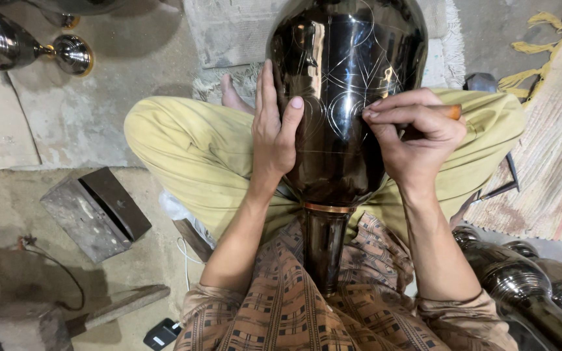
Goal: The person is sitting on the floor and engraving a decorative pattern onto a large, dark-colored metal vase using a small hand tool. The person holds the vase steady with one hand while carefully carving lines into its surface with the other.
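A large glossy black metal vase (343,71) lies across my lap, its neck toward my body, with thin engraved lines scratched over its belly. My left hand (273,127) presses flat against the vase's left side, thumb on the surface. My right hand (416,133) pinches a slim engraving tool with an orange wooden handle (453,112); its tip touches the engraved pattern on the right of the belly.
More dark polished vases lie at the top left (8,42) and bottom right (528,286). A grey metal box (95,211) sits on the concrete floor at left. A woven mat (548,156) and metal tools (505,182) lie at right.
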